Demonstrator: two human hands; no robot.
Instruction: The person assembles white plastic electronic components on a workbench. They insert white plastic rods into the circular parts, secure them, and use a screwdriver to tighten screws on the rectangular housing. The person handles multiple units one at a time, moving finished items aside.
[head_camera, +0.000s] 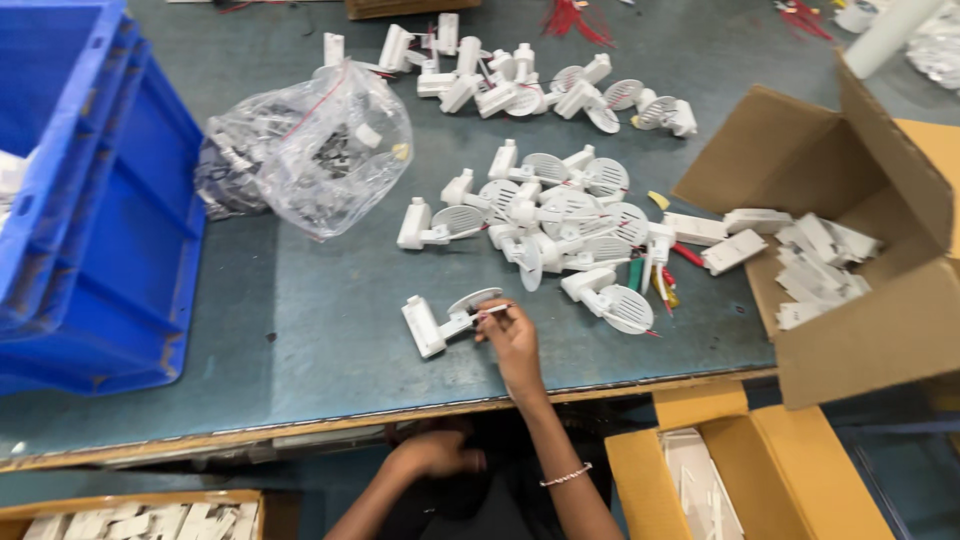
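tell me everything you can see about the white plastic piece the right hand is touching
The white plastic piece lies flat on the grey-green table, apart from the main heap of like parts. It looks like moulded plastic: a blocky rectangular base at its left, a short arm, and a round slotted disc at its right. The right hand pinches it at the disc end, beside a thin wire.

A blue crate (110, 230), a clear plastic bag (320, 150) (knotted), cardboard boxes (860, 330).

On my desk (300, 330) a crate (90, 200) sits far left, a bag (310, 150) just right of it. A pile of plastic parts (560, 215) lies centre, one single part (445, 320) nearer me. A carton (850, 250) stands right; another box (740, 470) sits below the edge.
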